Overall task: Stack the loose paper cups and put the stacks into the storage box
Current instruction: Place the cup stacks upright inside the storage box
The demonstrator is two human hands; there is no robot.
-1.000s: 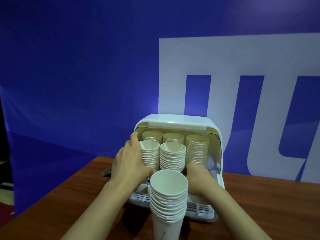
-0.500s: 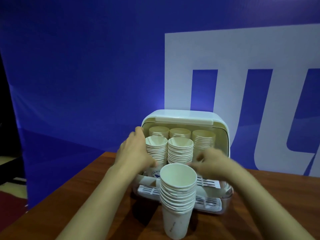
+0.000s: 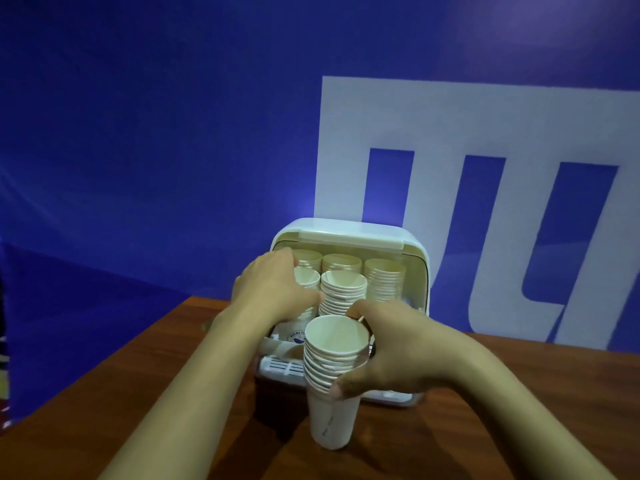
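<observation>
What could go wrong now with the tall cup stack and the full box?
1. The right hand grips the tall stack near its top, so the bottom cups might slip off when lifted.
2. The storage box already holds five stacks; squeezing this one in might knock the front stack over.
3. The left hand could nudge the left stack.

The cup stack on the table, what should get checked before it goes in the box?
1. Right hand grips the front stack: ok.
2. Front stack stands upright on the table: ok.
3. Storage box open: ok.
4. Free spot at the box's front right: cannot tell, the hand hides it.
5. Left hand steadies the front-left stack inside: ok.
6. Middle stack upright: ok.
</observation>
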